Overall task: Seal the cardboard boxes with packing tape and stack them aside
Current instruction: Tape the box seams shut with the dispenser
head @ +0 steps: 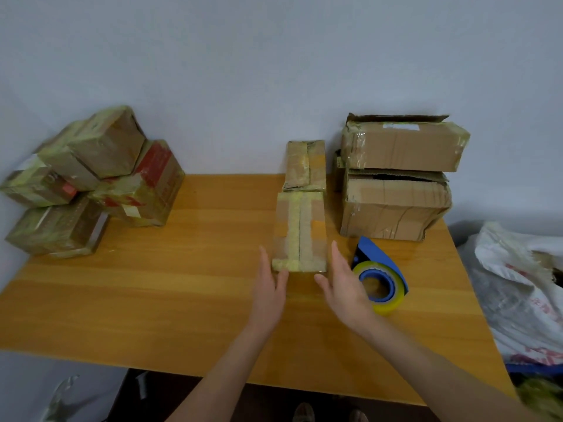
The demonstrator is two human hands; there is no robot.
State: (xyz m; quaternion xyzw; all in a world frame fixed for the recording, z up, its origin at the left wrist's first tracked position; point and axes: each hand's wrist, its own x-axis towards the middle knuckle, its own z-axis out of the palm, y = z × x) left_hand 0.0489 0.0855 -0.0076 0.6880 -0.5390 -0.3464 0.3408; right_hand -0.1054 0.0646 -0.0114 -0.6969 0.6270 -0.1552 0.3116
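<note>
One wide camera on my head looks forward and down, close over the desk, facing the wall; my forearms reach in from the lower edge.

The right hand is covering the near left part of the tape dispenser, and the white sack is running off the picture's right edge, its red print too blurred to read. The label on the upper open box is showing as a pale smear, while the taped boxes at the left are hiding one another's faces.
</note>
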